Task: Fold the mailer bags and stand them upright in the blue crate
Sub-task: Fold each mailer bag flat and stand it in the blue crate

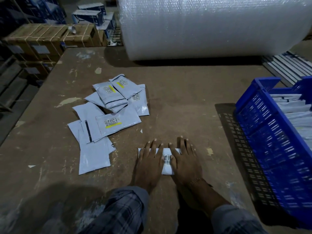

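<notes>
Plaid sleeves [125, 211] at the bottom of the frame, we are pressing our left hand [148, 163] and right hand [184, 160], fingers flat, on the mailer bag [167, 166] lower centre on the table [177, 98], judging firm outward strokes will sharpen its crease before the blue crate [270, 141] at right.

I see a scuffed brown worktop [177, 102] carrying everything. A loose heap of grey mailer bags [109, 115] lies on it, left of the blue crate [270, 141], which sits at the worktop's right edge. One folded mailer bag [166, 166] lies flat between heap and crate. Behind the crate rests a big bubble-wrap roll [211, 26].
</notes>
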The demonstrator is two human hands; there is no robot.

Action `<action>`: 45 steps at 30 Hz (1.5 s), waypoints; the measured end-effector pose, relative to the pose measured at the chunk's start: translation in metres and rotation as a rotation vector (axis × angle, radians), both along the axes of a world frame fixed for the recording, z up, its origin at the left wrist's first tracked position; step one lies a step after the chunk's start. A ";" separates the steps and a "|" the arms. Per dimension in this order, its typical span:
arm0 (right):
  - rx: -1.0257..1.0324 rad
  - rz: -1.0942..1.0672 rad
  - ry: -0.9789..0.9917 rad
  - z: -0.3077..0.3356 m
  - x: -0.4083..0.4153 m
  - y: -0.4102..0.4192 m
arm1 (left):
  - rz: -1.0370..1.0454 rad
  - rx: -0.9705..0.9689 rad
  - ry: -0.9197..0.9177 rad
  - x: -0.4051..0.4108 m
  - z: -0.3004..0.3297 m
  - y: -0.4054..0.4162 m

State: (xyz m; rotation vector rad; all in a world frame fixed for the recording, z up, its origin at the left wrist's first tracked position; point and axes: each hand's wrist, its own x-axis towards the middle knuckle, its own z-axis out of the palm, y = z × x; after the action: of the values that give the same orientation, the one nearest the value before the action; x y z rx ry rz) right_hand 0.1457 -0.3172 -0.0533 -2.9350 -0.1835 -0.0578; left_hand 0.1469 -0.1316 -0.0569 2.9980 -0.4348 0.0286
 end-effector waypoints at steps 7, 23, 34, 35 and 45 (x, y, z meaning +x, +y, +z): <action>-0.030 0.007 -0.078 0.001 0.009 0.004 | 0.040 0.009 -0.021 -0.001 -0.003 -0.011; -0.009 0.024 -0.110 -0.006 0.002 0.003 | -0.114 0.073 -0.055 -0.009 -0.005 0.001; 0.033 -0.029 -0.135 -0.009 -0.017 0.009 | -0.111 0.019 -0.010 0.001 -0.004 0.008; 0.025 -0.015 -0.126 -0.009 -0.014 0.008 | -0.100 0.016 0.000 0.000 -0.004 0.007; -0.023 -0.369 0.065 0.029 -0.011 0.001 | 0.110 -0.471 0.120 -0.018 0.001 0.014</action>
State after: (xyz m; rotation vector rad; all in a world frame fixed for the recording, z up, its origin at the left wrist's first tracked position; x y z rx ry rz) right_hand 0.1350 -0.3160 -0.0247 -2.9478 0.3705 -0.0136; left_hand 0.1294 -0.1178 -0.0560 2.5386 -0.2118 -0.0350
